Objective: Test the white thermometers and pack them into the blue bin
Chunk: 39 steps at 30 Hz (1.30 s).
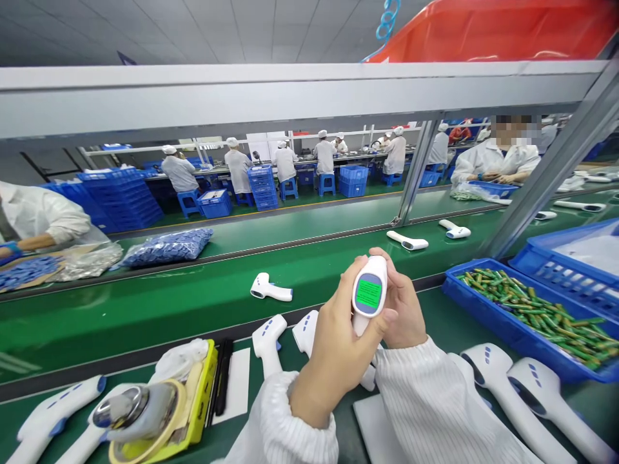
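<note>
A white infrared thermometer (370, 291) with a lit green screen is held upright in front of me by both hands. My left hand (338, 341) wraps its body from the left, with the thumb near the screen's lower edge. My right hand (403, 309) closes round it from the right and behind. Two more white thermometers (269, 338) lie just below and left of my hands.
A blue tray (488, 316) of green batteries sits at right, with two thermometers (527, 386) in front of it. A yellow tape roll and tool (159, 412) lie at lower left. More thermometers (271, 288) ride the green conveyor (193, 296). Co-workers in white sit across it.
</note>
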Tool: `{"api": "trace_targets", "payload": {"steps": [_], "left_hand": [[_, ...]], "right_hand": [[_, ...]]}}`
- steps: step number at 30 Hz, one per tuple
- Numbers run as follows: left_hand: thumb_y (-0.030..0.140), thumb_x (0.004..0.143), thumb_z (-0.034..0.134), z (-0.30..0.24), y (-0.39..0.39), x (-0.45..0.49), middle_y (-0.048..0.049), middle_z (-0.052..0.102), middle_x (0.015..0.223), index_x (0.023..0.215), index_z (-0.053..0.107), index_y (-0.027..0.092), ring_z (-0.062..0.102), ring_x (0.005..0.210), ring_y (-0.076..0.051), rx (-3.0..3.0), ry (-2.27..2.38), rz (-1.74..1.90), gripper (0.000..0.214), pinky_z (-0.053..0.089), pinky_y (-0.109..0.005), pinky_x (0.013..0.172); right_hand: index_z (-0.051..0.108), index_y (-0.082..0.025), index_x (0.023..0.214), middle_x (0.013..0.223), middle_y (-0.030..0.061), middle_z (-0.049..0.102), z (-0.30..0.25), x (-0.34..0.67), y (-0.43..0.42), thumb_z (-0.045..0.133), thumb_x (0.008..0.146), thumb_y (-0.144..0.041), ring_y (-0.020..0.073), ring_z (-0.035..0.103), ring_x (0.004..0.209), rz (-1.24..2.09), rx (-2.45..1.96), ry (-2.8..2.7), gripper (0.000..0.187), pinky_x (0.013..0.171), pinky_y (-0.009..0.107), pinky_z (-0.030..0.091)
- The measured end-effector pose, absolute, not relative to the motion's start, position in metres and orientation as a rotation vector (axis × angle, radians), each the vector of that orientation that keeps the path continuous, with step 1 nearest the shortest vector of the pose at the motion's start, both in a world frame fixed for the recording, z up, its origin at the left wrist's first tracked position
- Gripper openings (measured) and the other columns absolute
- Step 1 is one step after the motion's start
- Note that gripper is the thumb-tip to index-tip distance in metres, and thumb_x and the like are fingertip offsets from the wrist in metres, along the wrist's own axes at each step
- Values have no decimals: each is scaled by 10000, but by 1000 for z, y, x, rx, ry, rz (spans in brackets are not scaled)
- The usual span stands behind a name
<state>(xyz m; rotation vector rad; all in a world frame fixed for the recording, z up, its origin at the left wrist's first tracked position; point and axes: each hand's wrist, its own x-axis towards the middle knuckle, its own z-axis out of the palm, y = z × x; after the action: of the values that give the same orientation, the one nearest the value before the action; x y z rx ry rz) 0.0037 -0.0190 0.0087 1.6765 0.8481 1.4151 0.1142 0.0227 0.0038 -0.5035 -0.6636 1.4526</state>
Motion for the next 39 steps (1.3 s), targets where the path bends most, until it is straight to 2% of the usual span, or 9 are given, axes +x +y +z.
{"api": "trace_targets", "payload": {"steps": [4,8,13,19,24,31,34,39], "left_hand": [[285,883,637,6,-22,11,-37,521,1456,1449,437,335,496,1329,-290,1710,861,1364,602,406,-442,1110],[277,884,630,5,-24,15,-14,512,1466,1451,427,354,476,1350,-279,1709,848,1349,607,377,-445,1136],[284,873,639,5,-24,14,-34,525,1452,1443,451,326,472,1348,-307,1662,876,1374,602,400,-458,1112],[251,871,643,4,-24,15,-22,558,1418,1422,470,351,523,1297,-283,1689,905,1365,585,435,-409,1076],[269,877,643,5,-25,14,-40,563,1410,1416,483,331,535,1285,-282,1659,891,1411,566,440,-403,1072],[281,868,656,4,-25,14,-58,584,1377,1400,502,329,545,1273,-298,1642,936,1415,556,453,-426,1064],[301,865,663,4,-25,14,-59,590,1366,1394,507,323,551,1262,-296,1618,949,1411,552,453,-422,1065],[339,894,624,5,-25,12,-68,559,1396,1430,456,317,523,1289,-289,1624,956,1387,562,447,-417,1064]], "right_hand": [[620,-313,999,740,-53,634,-7,120,19,689,710,-362,141,596,593,1494,-488,-543,302,544,257,504],[619,-315,964,710,-59,617,-9,122,18,709,688,-345,138,579,572,1520,-438,-536,291,517,251,485],[615,-310,981,760,-63,635,-10,121,20,696,714,-354,121,581,579,1527,-437,-537,283,524,238,476],[610,-304,966,743,-68,637,-8,119,18,704,708,-347,120,565,542,1537,-440,-526,278,515,243,474],[597,-318,1051,805,-59,658,-5,118,11,685,706,-325,136,603,588,1533,-463,-598,356,528,254,502],[588,-314,1050,813,-52,655,-5,117,11,703,700,-329,140,621,620,1523,-465,-628,369,548,256,515],[593,-304,1055,806,-48,645,-5,116,10,740,653,-306,131,622,637,1497,-438,-677,428,564,241,520],[600,-290,1050,810,-50,643,-5,116,8,774,633,-282,102,615,628,1497,-394,-700,452,570,205,527]]}}
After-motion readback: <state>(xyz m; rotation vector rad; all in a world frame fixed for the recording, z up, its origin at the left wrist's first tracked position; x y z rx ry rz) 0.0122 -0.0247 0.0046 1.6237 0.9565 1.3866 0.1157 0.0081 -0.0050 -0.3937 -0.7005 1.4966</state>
